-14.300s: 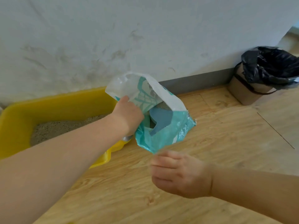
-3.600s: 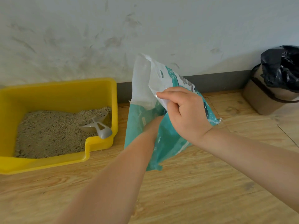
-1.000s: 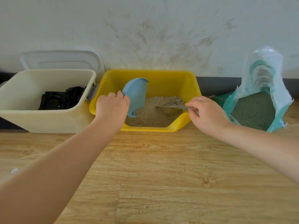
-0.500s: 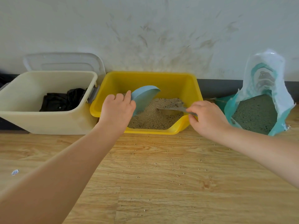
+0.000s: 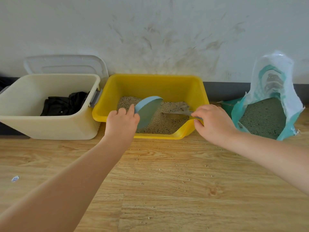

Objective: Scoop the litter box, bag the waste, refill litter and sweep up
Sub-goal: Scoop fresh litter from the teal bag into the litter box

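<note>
Litter box (image 5: 197, 87), yellow and part-filled with pale granules, is set on the wooden floor (image 5: 167, 190) against the wall, between a cream bin (image 5: 50, 129) on its left and an opened teal litter bag (image 5: 274, 76) on its right. A blue scoop (image 5: 148, 110) is gripped in the left hand (image 5: 122, 122), fingers curled round its handle, and is held over the litter with its hollow turned down and to the right; against half a second earlier it is tipped further over and lowered closer to the granules. A grey slotted scoop (image 5: 179, 111) is pinched by its handle in the right hand (image 5: 214, 123) at the box's front right corner, its blade lying on the litter, much as it was before. Dark cloth (image 5: 65, 102) is seen inside the cream bin, whose clear lid (image 5: 66, 64) is propped against the wall. Stray granules are scattered over the floor in front of the box.
</note>
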